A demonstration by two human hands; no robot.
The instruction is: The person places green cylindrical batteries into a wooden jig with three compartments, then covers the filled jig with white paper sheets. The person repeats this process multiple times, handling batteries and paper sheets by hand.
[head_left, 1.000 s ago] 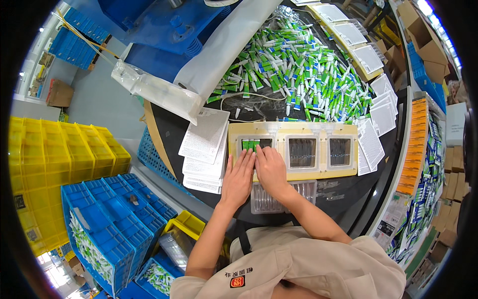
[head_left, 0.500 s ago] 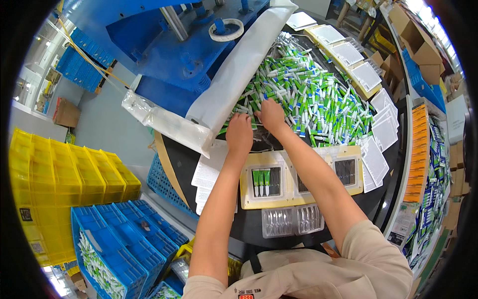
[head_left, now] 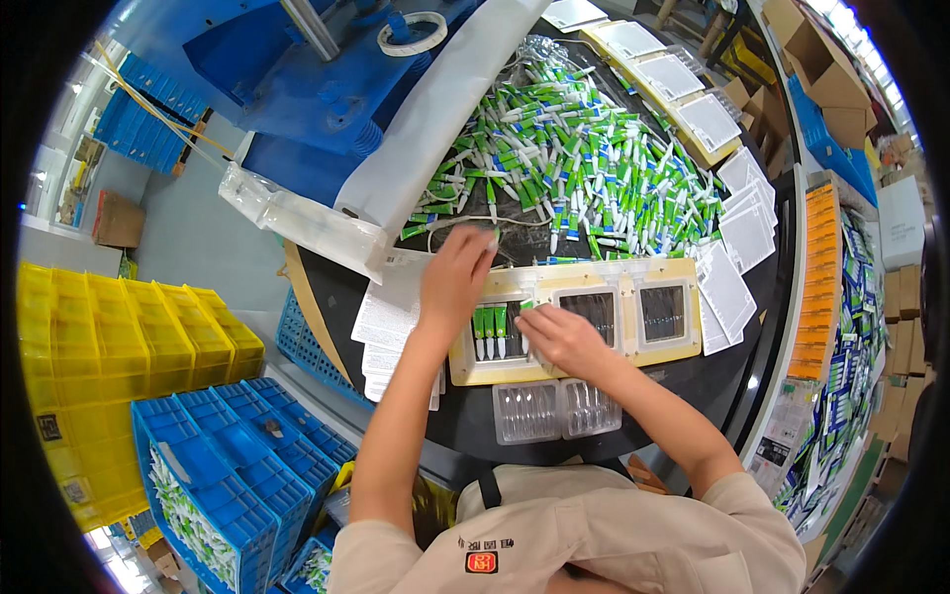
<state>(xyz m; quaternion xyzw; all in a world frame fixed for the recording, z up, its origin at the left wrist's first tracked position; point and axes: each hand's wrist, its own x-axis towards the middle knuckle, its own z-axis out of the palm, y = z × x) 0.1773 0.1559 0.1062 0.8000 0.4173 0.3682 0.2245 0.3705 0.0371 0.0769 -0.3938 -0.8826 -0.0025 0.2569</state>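
My right hand [head_left: 564,339] pinches a small green-and-white tube [head_left: 526,309] at the first window of a cream-framed tray [head_left: 633,364]. Three like tubes [head_left: 490,327] lie side by side in that window, white tips toward me. Over the tray's far left edge, my left hand [head_left: 457,282] is closed and slightly blurred; a bit of green and white at its fingertips looks like another tube. Beyond both hands spreads a large loose pile of green-and-white tubes [head_left: 604,163] on the black round table [head_left: 683,396].
Clear plastic blister packs [head_left: 557,411] lie in front of the tray. White printed cards [head_left: 391,315] sit left of it, more cards [head_left: 727,297] right. A blue press [head_left: 317,109] with a white cover [head_left: 435,119] stands far left. Yellow crates [head_left: 129,356] and blue crates [head_left: 223,465] are stacked left.
Both hands have come back from the pile toward the tray. My right hand now holds a tube at the first window; my left hand has moved nearer the tray's left end.
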